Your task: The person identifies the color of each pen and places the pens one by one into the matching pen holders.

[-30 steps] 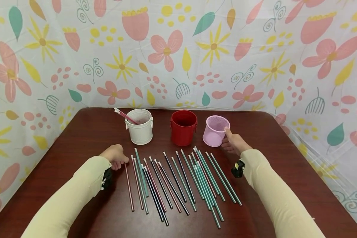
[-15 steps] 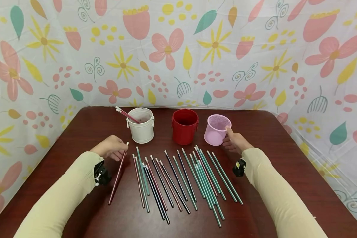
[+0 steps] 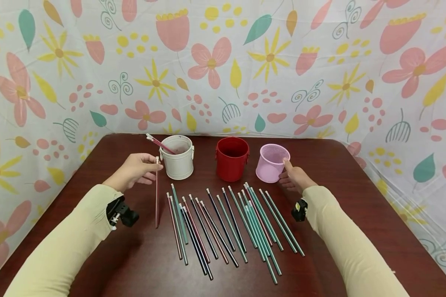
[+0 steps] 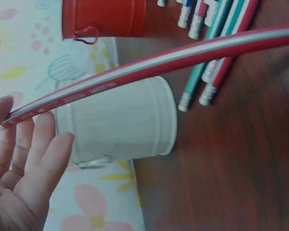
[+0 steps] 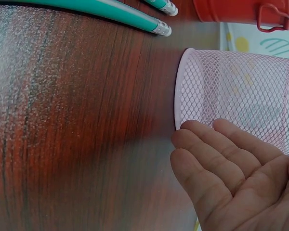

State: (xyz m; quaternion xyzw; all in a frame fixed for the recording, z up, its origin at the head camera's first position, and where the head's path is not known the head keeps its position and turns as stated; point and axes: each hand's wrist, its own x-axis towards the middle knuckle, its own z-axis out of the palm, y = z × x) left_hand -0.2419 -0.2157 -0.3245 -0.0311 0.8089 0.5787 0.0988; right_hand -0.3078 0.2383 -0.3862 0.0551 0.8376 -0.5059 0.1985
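My left hand (image 3: 134, 171) pinches a red striped pencil (image 3: 157, 198) near its white eraser end, left of the white bucket (image 3: 177, 165). The pencil hangs down from the fingertips; in the left wrist view it crosses in front of the bucket. One or more red pencils (image 3: 157, 141) lean inside that bucket, erasers up. At the right, my right hand (image 3: 295, 177) rests against a pink mesh cup (image 3: 269, 170), thumb at the rim. In the right wrist view its fingers (image 5: 221, 166) lie nearly straight along the mesh side.
A red bucket (image 3: 230, 167) stands between the white bucket and the mesh cup. Several green, dark blue and red pencils (image 3: 223, 227) lie spread on the dark wooden table (image 3: 130, 264), erasers away from me. A flowered cloth (image 3: 212, 99) hangs behind the table.
My left hand has lifted the red pencil's eraser end off the table and moved up and away from me, beside the white bucket. The right hand stays at the mesh cup.
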